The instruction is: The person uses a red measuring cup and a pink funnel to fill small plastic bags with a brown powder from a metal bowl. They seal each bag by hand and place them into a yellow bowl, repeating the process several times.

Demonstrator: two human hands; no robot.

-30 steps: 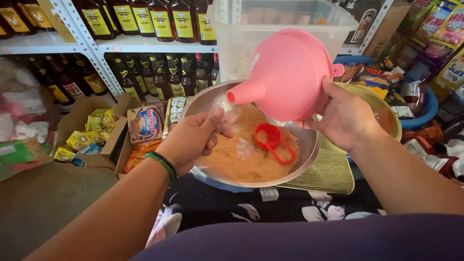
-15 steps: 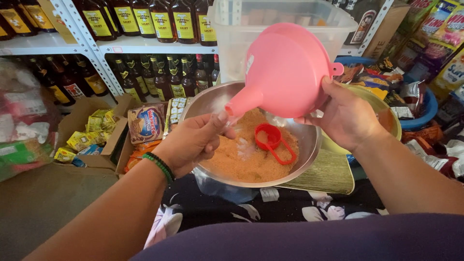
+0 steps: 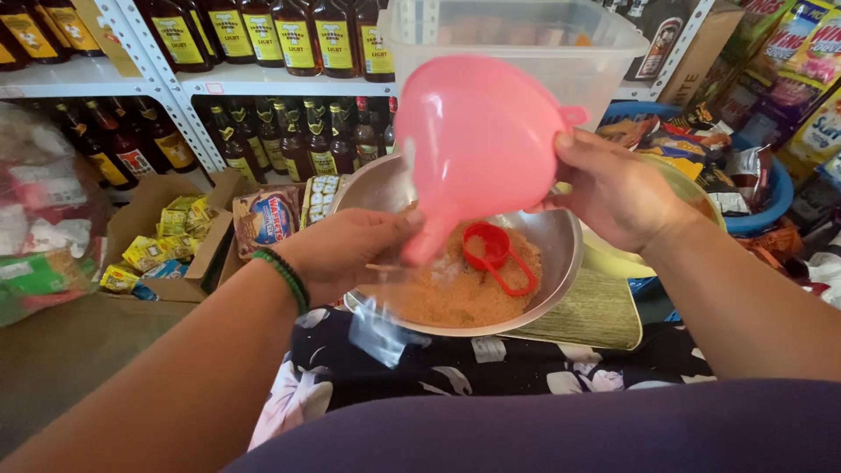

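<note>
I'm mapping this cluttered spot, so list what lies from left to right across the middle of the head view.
Cardboard box of yellow packets → left hand → pink funnel → red scoop in the metal bowl → right hand → blue basin.

Scene is being lit evenly and brightly from above; shadows are being kept soft. Pink funnel (image 3: 477, 144) and clear bag (image 3: 377, 328) are being motion-blurred. Glare is being thrown off steel bowl (image 3: 552, 241) rim at 3 o'clock. Edges are being bent by wide-angle distortion.
</note>
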